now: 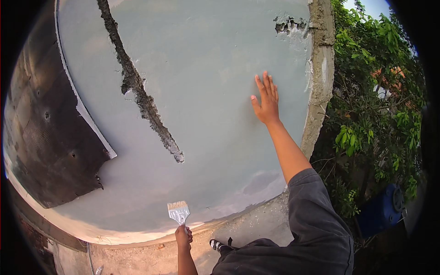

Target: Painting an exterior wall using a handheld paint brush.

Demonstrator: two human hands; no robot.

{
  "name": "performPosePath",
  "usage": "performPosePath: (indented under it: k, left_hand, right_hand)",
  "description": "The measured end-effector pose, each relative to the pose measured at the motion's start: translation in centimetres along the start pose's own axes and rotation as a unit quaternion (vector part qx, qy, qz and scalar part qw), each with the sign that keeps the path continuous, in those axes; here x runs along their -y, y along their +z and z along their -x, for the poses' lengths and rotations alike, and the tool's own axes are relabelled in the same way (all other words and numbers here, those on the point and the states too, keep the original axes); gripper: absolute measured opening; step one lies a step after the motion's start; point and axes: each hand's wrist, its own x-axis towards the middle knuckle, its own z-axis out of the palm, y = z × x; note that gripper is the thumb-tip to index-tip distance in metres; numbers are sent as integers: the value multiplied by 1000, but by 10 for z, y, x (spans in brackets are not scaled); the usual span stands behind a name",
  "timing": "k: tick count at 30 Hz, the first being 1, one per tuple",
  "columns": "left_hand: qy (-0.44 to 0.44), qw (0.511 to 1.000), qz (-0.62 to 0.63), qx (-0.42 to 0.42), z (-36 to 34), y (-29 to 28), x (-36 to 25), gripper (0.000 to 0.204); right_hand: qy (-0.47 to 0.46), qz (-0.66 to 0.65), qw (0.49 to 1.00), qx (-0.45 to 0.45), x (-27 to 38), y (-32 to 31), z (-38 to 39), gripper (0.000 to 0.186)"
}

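My left hand point(184, 236) is closed around the handle of a flat paintbrush point(178, 212), low in front of me. The brush has pale bristles pointing up and a silvery, plastic-looking cover over its middle. My right hand point(266, 98) is raised, fingers stretched and slightly spread, its palm at the pale grey-blue wall point(206, 91) and apparently resting on it. Nothing is held in that hand. A long, rough groove point(142, 98) of exposed grey material runs diagonally down the wall, left of my right hand.
A dark, worn sheet panel point(50, 119) covers the wall's left part. Chipped plaster point(291, 26) shows near the rough right edge point(318, 78). Leafy trees point(366, 87) and a blue barrel point(380, 208) stand to the right. My sandalled foot point(216, 245) is on the concrete floor point(137, 261).
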Motion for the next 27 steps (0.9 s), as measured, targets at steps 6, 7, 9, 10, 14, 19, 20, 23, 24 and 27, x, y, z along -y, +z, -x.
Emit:
performPosePath:
  k: [6, 7, 9, 10, 14, 19, 20, 23, 24, 27]
  left_hand:
    - [18, 993, 97, -59, 40, -54, 31, 22]
    - [16, 993, 98, -59, 48, -60, 33, 22]
    - [55, 990, 82, -100, 63, -72, 39, 20]
    - [66, 990, 84, -93, 68, -81, 47, 18]
    - [68, 982, 158, -82, 87, -103, 75, 18]
    - [97, 970, 204, -95, 121, -129, 92, 18]
    - [92, 968, 203, -114, 130, -131, 90, 18]
    - [78, 958, 207, -181, 166, -150, 95, 22]
    - [81, 954, 208, -198, 180, -159, 101, 21]
    - [81, 948, 195, -239, 223, -181, 120, 23]
  right_hand:
    - [33, 12, 999, 14, 11, -9, 0, 67]
    - [45, 7, 999, 13, 14, -9, 0, 67]
    - [63, -4, 998, 16, 21, -8, 4, 67]
    - [81, -17, 996, 17, 26, -7, 6, 67]
    - [92, -31, 995, 37, 35, -12, 13, 67]
    - [116, -43, 989, 80, 66, -6, 60, 63]
    - [124, -65, 988, 70, 75, -4, 79, 61]
    - [131, -131, 981, 55, 121, 5, 151, 54]
    - [150, -144, 976, 65, 142, 6, 177, 52]
    - [203, -201, 945, 160, 187, 7, 273, 45]
